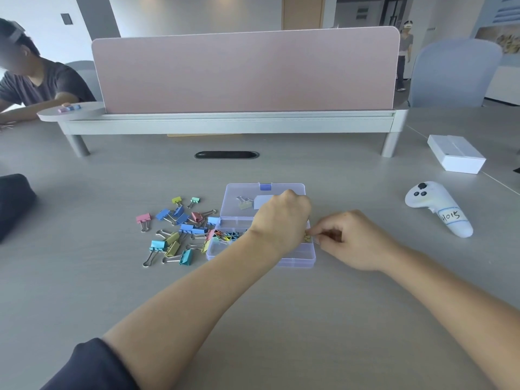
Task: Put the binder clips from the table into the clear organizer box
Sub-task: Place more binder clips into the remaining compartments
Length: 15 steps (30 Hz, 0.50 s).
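The clear organizer box (298, 258) lies open at the table's middle, its lid (233, 198) flat behind it. Small coloured clips (228, 236) fill a left compartment. Several large binder clips (180, 229), blue, yellow, pink and teal, are scattered on the table left of the box. My left hand (281, 220) hovers over the box's right part, fingers curled down and hidden. My right hand (351, 239) sits at the box's right edge, pinching a small yellow clip (308, 237) over the right compartment.
A white controller (439, 208) lies to the right, a white box (455, 153) behind it. A pink desk divider (244, 71) on a raised shelf spans the back. A dark bag (14, 204) is at the left edge. One person sits at the far left.
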{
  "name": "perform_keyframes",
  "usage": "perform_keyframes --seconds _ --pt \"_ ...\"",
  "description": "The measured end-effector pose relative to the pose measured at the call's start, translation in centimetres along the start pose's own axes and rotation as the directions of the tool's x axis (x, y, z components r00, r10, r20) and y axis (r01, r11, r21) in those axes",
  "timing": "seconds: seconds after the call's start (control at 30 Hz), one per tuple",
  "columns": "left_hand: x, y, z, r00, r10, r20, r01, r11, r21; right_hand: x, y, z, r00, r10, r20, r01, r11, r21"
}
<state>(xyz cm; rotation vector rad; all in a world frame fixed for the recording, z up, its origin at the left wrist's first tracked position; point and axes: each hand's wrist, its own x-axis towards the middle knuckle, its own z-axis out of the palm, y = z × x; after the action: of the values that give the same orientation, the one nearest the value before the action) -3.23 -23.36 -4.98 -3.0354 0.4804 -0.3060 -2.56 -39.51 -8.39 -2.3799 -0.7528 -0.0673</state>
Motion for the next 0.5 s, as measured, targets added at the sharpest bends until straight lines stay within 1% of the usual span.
perform_keyframes --seconds 0.1,0.2,0.3,0.5 --pt "-0.6 0.7 -0.4 0.998 0.036 -0.054 -0.030 0.993 0.112 0.0 0.1 0.2 0.999 -0.030 -0.030 0.029 0.999 -0.045" --pt "-1.0 0.8 -0.6 0.992 0.099 -0.078 -0.084 0.981 0.173 0.2 0.4 0.5 0.997 -0.065 -0.030 0.062 0.994 -0.092" --pt "-1.4 0.9 -0.7 0.990 0.139 -0.038 -0.129 0.972 0.199 0.3 0.3 0.5 0.994 -0.106 -0.024 0.104 0.991 -0.085" --pt "-2.3 0.9 -0.7 0.982 0.184 -0.042 -0.169 0.955 0.243 0.1 0.2 0.4 0.985 -0.166 -0.044 0.162 0.983 -0.088"
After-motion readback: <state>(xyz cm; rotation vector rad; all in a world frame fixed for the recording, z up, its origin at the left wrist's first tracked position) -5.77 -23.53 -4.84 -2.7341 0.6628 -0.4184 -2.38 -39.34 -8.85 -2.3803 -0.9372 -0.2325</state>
